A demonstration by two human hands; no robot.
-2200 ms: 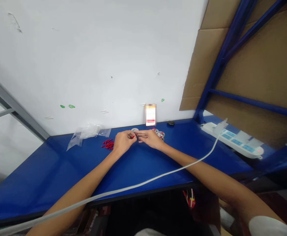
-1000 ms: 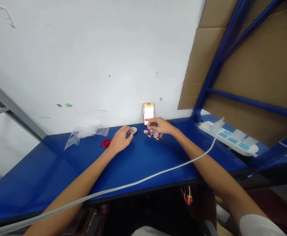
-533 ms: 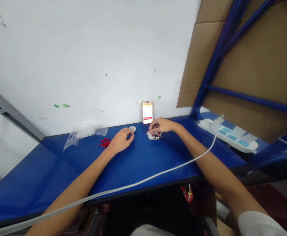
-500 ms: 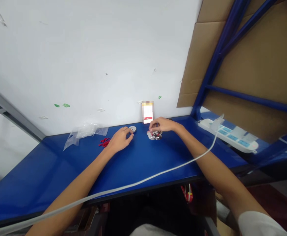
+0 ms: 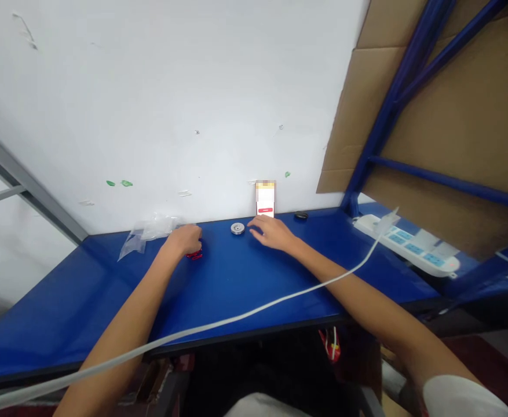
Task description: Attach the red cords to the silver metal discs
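Observation:
My left hand (image 5: 184, 240) hangs over a small heap of red plastic pieces (image 5: 194, 255), which it mostly hides. Its fingers point down, and I cannot tell whether it holds any. My right hand (image 5: 271, 233) lies palm down on the blue tabletop (image 5: 236, 278), fingers extended and apart. A round silver metal disc (image 5: 237, 228) sits just left of those fingertips, touched by neither hand. The cluster of metal discs seen earlier is not visible and may be under my right hand.
An upright card (image 5: 265, 200) with a pixelated top leans on the white wall, and a small black round object (image 5: 301, 215) sits nearby. A clear plastic bag (image 5: 147, 237) lies at the back left. A white power strip (image 5: 405, 246) sits at right, and a white cable (image 5: 254, 313) crosses my forearms.
My left hand has moved left from the silver disc to over the red pieces. My right hand has slid left and down, and the disc cluster no longer shows.

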